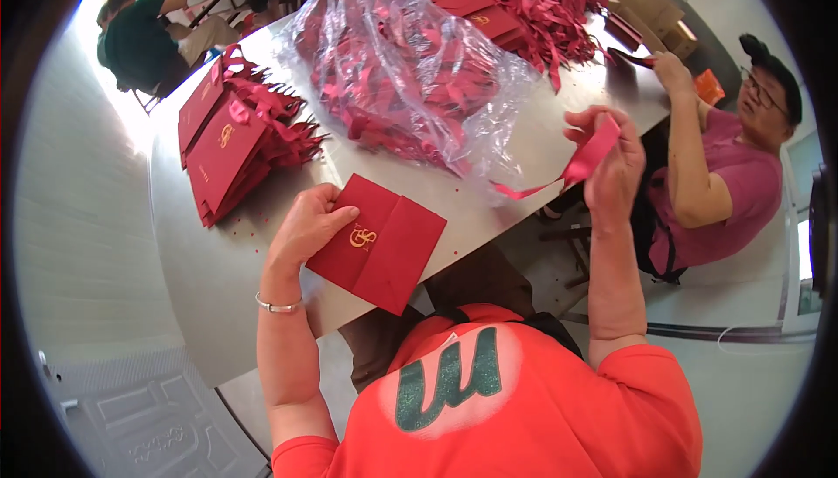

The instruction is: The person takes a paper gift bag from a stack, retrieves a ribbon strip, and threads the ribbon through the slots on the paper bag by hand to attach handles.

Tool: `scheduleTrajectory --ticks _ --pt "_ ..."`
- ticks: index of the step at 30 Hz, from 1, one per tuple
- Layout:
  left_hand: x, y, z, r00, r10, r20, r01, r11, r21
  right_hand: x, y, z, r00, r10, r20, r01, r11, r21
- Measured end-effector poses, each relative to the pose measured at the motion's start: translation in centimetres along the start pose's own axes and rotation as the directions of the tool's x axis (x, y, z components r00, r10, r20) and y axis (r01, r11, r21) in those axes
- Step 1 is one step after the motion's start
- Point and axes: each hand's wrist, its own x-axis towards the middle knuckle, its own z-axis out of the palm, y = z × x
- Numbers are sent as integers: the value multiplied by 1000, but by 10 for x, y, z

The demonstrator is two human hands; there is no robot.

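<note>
Left hand (305,225) lies flat-fingered on the upper left corner of a dark red folded card (377,243), thumb on its face, fingers curled over the edge: a light grip pinning it to the table (209,277). The card is matte, creased into panels, with a small gold emblem near the thumb; its lower corner juts past the near table edge. A thin silver bracelet (278,306) sits on that wrist.

Right hand (611,164) is raised off the table, out to the right of the card, fingers pinched shut on a red satin ribbon (583,162). The ribbon runs through the grip and trails down and left in a thin tail to the table edge.

Between the two hands and farther back, a clear plastic bag (410,72) stuffed with more red ribbons, crumpled and glossy. Beyond the left hand, a stack of matching red cards (229,144) with ribbon ends fanning out. Far behind the right hand, a loose heap of ribbons (546,15).

To the right of the right hand, a seated person in a pink shirt (733,190) reaches onto the table. Far left, another person in a green top (140,41).
</note>
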Motion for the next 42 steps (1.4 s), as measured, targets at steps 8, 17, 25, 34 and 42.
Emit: scheduleTrajectory --ticks 8,17,25,34,42 --pt "6 -3 2 977 153 146 -164 984 66 2 -72 68 893 -97 439 -22 966 257" --pt "0 5 -6 968 94 232 -147 964 224 -23 69 159 696 124 707 375 777 -505" --pt "-2 9 -10 972 40 232 -111 947 302 -38 45 156 451 -118 885 761 568 -312" --pt "5 -4 -10 967 34 252 -51 997 62 -46 67 145 460 -167 872 552 823 -133" --pt "5 2 -5 902 59 428 31 979 -200 -45 54 137 777 90 623 55 976 -211"
